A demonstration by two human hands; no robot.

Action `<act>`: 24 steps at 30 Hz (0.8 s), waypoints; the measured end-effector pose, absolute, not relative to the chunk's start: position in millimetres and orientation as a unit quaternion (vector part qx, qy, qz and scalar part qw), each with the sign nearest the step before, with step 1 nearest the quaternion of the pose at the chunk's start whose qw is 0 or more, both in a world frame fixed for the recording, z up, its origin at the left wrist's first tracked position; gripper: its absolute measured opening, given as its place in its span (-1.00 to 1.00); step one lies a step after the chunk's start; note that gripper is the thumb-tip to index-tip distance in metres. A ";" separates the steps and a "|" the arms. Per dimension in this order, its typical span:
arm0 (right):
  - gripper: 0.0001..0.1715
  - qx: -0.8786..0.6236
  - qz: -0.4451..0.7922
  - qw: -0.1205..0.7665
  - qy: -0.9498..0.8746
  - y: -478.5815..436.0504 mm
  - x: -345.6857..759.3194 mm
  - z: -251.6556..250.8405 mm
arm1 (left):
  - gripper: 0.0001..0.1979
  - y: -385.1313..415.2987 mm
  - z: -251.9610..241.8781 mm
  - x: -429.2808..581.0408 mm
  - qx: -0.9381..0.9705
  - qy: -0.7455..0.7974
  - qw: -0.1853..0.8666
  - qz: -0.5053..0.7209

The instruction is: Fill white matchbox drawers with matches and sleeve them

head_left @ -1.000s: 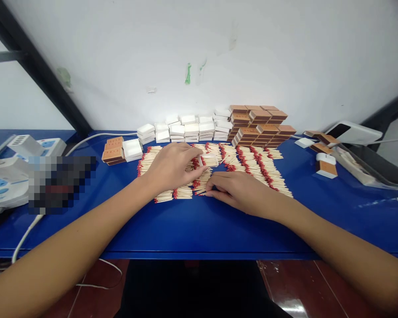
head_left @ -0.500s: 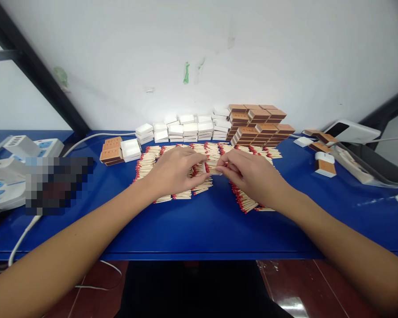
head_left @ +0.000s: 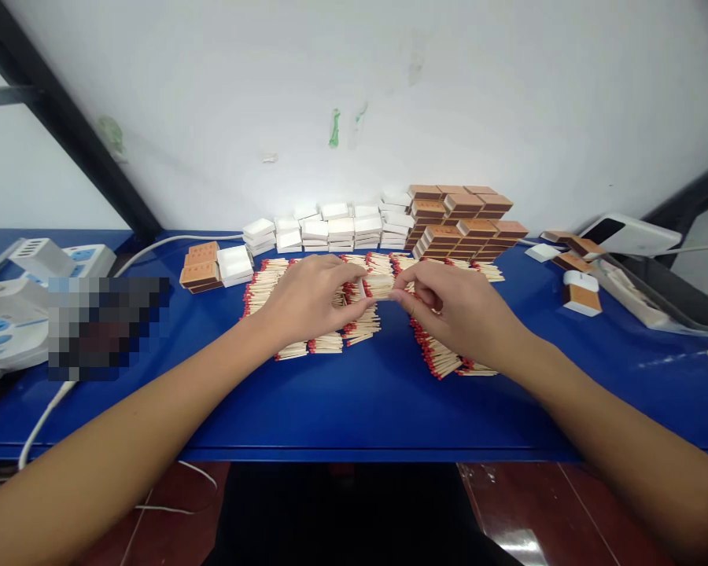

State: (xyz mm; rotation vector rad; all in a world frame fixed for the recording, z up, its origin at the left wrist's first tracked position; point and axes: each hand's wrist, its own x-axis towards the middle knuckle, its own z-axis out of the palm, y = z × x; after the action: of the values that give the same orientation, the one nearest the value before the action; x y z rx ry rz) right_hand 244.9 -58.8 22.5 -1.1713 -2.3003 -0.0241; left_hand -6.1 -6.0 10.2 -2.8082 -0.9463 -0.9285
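A white matchbox tray (head_left: 363, 289) with red-tipped matches (head_left: 380, 286) lying in it is held between my two hands, just above the matches on the table. My left hand (head_left: 315, 297) is closed on the tray's left end with thumb and fingers. At the right end, my right hand (head_left: 442, 303) pinches with thumb and forefinger; its other fingers are curled. Whether it grips the tray's edge or also the matches is partly hidden. Bundles of loose matches (head_left: 324, 343) lie under and behind my left hand, and more matches (head_left: 433, 354) lie under my right.
White trays (head_left: 341, 229) are stacked along the wall beside a pile of brown matchboxes (head_left: 463, 228). At left are more brown matchboxes (head_left: 200, 267), a white tray (head_left: 234, 266), power strips (head_left: 12, 338) and a blurred-out dark object (head_left: 112, 322). A grey container (head_left: 666, 295) stands right on the blue table (head_left: 336, 409).
Both hands still hold the tray, which is now slightly higher and shows more of the matches inside. The right fingers have shifted a little to the right. The view has moved slightly.
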 end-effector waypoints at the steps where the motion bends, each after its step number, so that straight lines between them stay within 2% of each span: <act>1: -0.82 -0.419 0.007 0.273 -0.866 -60.1 242.9 21.7 | -0.67 -5.0 10.4 -6.6 -0.902 -0.313 0.028 -0.296; 5: -0.81 -0.334 0.093 0.211 -0.914 -66.0 230.8 14.1 | -0.69 -1.3 10.1 -7.9 -0.896 -0.323 0.066 -0.298; 8: -0.79 -0.327 0.126 0.176 -0.920 -67.3 224.3 7.8 | -0.69 -0.1 9.3 -8.0 -0.895 -0.323 0.071 -0.299; 24: -0.83 -0.352 0.128 0.141 -0.916 -67.6 224.7 9.2 | -0.70 -0.5 9.2 -9.1 -0.906 -0.310 0.080 -0.278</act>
State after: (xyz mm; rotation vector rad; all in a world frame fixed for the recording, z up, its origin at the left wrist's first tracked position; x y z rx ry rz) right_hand 224.7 -67.6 9.2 -1.0164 -2.6457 0.3701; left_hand -9.1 -0.5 9.2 -2.7091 -0.9269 -0.8314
